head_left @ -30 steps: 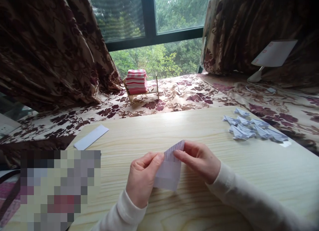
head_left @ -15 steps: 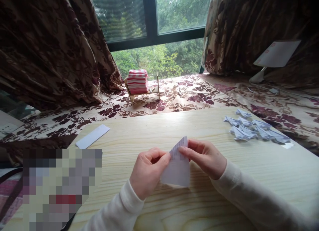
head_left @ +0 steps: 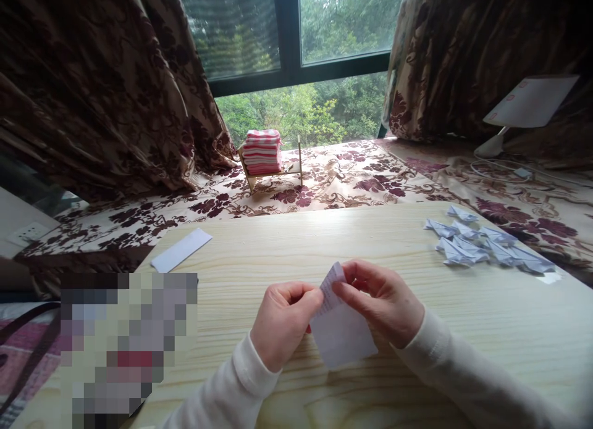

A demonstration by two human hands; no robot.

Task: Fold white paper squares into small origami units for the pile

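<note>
Between my two hands, above the front middle of the table, is a small white sheet of paper [head_left: 345,336]. Its upper part is folded over and shows faint printed lines, and the lower part is plain. My left hand [head_left: 287,318] pinches the paper's left edge between thumb and fingers. On the opposite side, my right hand [head_left: 382,299] grips the folded upper right part, thumb in front and fingers behind. Some fingertips are hidden behind the paper.
Several folded white paper pieces [head_left: 486,241] lie clustered at the table's far right. A flat white paper strip [head_left: 182,250] rests at the far left. The wooden table [head_left: 278,244] meets a floral ledge holding a small rack of striped cloths [head_left: 263,152] and a lamp [head_left: 530,102].
The paper has turned, its lower edge swinging right and its top corner now bent. Both hands sit slightly lower and to the right. The whole view has shifted a little.
</note>
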